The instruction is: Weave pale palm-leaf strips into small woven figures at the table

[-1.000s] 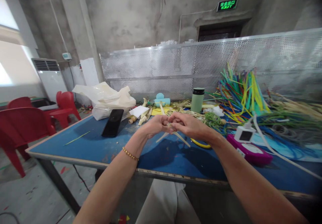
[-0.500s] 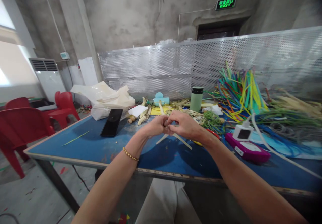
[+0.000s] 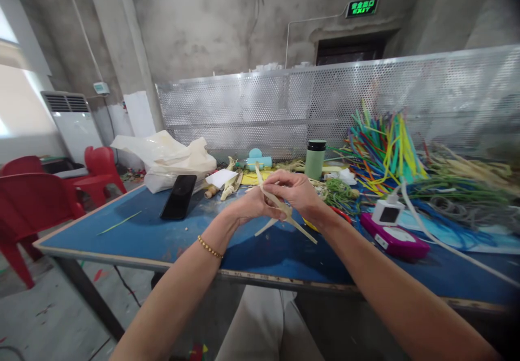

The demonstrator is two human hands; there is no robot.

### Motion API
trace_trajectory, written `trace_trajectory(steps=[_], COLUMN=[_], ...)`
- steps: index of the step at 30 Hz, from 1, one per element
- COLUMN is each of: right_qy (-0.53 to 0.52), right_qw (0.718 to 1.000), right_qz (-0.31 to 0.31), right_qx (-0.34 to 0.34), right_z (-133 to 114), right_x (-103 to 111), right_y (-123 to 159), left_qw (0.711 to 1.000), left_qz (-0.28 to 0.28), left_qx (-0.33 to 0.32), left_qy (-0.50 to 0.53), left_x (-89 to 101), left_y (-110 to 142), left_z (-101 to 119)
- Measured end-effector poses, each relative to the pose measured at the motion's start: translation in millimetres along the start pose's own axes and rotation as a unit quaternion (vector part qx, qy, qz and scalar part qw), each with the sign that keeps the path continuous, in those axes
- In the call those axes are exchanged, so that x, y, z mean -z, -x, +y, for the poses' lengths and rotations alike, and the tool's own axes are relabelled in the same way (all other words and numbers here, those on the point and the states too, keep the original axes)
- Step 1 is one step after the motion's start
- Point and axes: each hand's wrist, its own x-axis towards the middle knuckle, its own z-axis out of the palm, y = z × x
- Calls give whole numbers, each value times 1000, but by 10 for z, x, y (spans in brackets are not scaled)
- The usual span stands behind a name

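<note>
Pale flat strips of plant fibre (image 3: 301, 230) cross one another between my hands, held just above the blue table. My left hand (image 3: 254, 204) is closed on the strips from the left, its thumb near their crossing. From the right, my right hand (image 3: 294, 190) pinches a strip between thumb and fingers. One strip end points up and away past the fingers; two other ends hang down towards the table's front. The fingers partly hide where the strips meet. A beaded bracelet (image 3: 210, 247) circles my left wrist.
On the blue table (image 3: 134, 242) a black phone (image 3: 179, 197) leans by a white plastic bag (image 3: 174, 158). A green bottle (image 3: 316, 159), coloured strips (image 3: 390, 150) and a magenta box (image 3: 394, 239) with a white charger (image 3: 387, 212) stand right. A perforated metal screen (image 3: 244, 106) rises behind.
The crossed strips have turned into view between my hands, one now lying over my left fingers. My right hand has shifted slightly and its fingers have closed on a strip.
</note>
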Motion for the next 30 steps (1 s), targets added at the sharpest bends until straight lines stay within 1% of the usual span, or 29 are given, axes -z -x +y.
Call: trace_trajectory(steps=[2,3,4,6,7,8,9,10,13,15,17,18,20,23,25,27,30], right_qy=[54,88,126,192,216,227,224,208,113,40,-9,-22,-23,11,37,54,73], right_qw=[998,994,987,963,951,945,949,957,981,985,981,981,983,988,987,987,988], right_qz=[20,45,80,177,214,236,224,195,81,28,0,-7,-18,-44,-62,-72,-74], right_qx=[28,42,54,60,50,27,-10,-47,-132,-168,-192,-195,-180,-148,-140,-134,-114], right_z=[-14,-25,-36,-53,-56,-56,-53,-50,-44,-49,-54,-55,-51,-44,-45,-54,-78], right_x=[31,63,105,214,269,319,357,381,371,335,318,323,359,436,463,453,381], right_y=[-16,-26,-35,-50,-53,-54,-51,-46,-17,4,18,22,22,12,9,8,7], left_qw=[1000,1000,999,995,991,986,981,977,976,978,981,982,986,993,996,997,998], left_qz=[9,19,36,92,122,147,164,172,165,155,147,145,138,105,84,75,60], left_qx=[9,13,15,4,-8,-22,-34,-42,-50,-55,-56,-53,-43,-29,-20,-12,-10], left_qy=[-4,-3,2,32,55,78,99,115,134,130,115,105,81,48,34,22,6], left_x=[3,12,25,58,75,90,103,112,119,117,116,117,120,125,126,125,121], left_y=[3,2,-2,-17,-27,-37,-47,-55,-68,-67,-63,-60,-52,-36,-26,-16,-1], left_z=[4,5,5,2,0,-3,-5,-7,-9,-11,-14,-17,-20,-21,-21,-19,-6])
